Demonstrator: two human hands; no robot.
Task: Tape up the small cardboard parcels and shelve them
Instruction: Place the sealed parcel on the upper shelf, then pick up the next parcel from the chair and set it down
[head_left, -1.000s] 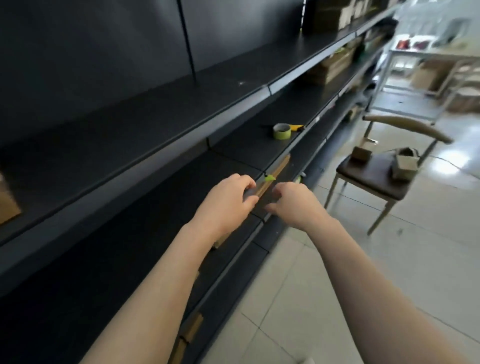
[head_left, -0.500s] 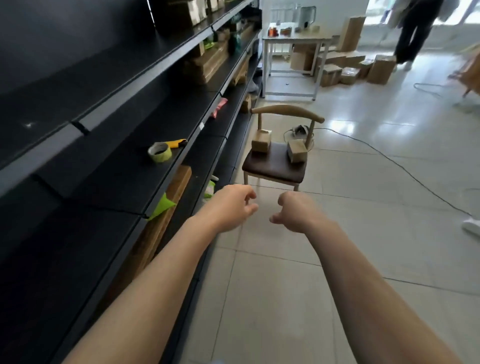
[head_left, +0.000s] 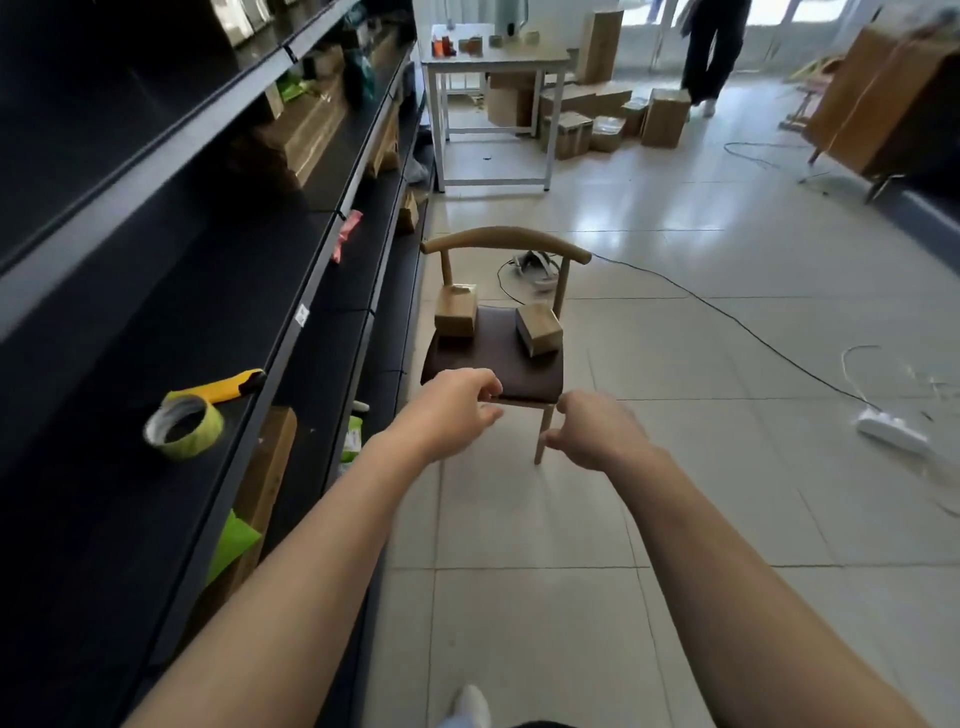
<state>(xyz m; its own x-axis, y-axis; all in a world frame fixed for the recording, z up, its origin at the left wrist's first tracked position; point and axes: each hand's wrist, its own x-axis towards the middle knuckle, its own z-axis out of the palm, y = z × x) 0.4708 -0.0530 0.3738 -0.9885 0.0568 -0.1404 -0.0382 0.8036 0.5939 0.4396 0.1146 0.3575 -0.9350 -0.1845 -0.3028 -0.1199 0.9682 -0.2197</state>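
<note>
Left hand (head_left: 457, 410) and right hand (head_left: 597, 431) were pulled off the shelf (head_left: 218, 291) edge, nothing carried. View was swung down the aisle; hands were brought near the chair (head_left: 498, 364) front.

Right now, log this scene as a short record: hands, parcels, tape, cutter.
left hand: stretched forward, fingers loosely curled, holding nothing
right hand: beside it, fingers loosely curled, holding nothing
parcels: left parcel and right parcel, apart on the chair seat ahead of the hands
tape: green roll on the shelf, left of the hands
cutter: yellow, just behind the tape on the same shelf
parcels sealed: cannot tell
</note>
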